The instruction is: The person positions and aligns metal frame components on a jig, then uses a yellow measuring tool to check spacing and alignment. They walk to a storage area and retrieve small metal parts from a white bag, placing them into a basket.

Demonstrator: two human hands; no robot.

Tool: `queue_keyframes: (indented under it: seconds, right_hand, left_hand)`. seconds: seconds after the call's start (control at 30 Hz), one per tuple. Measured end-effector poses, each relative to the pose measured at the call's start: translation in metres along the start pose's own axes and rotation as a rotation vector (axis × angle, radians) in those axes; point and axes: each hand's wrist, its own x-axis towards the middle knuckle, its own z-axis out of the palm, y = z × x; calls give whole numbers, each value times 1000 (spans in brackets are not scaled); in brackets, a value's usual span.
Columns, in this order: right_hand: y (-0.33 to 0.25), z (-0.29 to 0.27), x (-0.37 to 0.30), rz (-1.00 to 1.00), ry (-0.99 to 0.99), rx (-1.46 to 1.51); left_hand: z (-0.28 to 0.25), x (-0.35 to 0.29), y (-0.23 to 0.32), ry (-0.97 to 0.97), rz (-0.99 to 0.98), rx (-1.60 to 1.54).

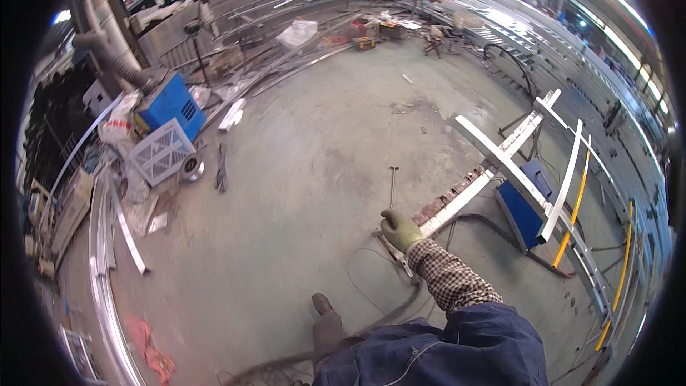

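Note:
My right hand [401, 231], in a greenish work glove with a checked sleeve behind it, is closed at the near end of a narrow work stand. A slim-handled hammer [392, 186] juts forward from the fist, a thin shaft with a short crosswise head. Right beside the hand runs the stand's white and rusty brown beam [457, 204]. Below the hand, a metal clamp-like piece [395, 254] hangs at the beam's end. Across the beam lies a long pale metal bar [500, 157]. My left hand is out of view.
A blue box-shaped machine [525, 204] stands under the bars at right, with yellow strips [574, 204] beyond. Cables [371, 300] trail near my foot. At left are a blue unit [175, 107], a grey grille [161, 154] and metal profiles [107, 307]. Scrap lines the back.

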Motion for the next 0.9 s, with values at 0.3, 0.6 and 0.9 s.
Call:
queue_keyframes:
  seconds: [0.3, 0.6, 0.9]
  right_hand:
    - [9, 11, 42, 483, -23, -61]
    - [17, 7, 95, 877, -347, -9]
    - [39, -4, 376, 759, -448, 85]
  left_hand:
    - [-75, 158, 266, -32, 15, 209]
    - [-13, 334, 584, -95, 254, 245]
    - [120, 407, 759, -655, 792, 1106]
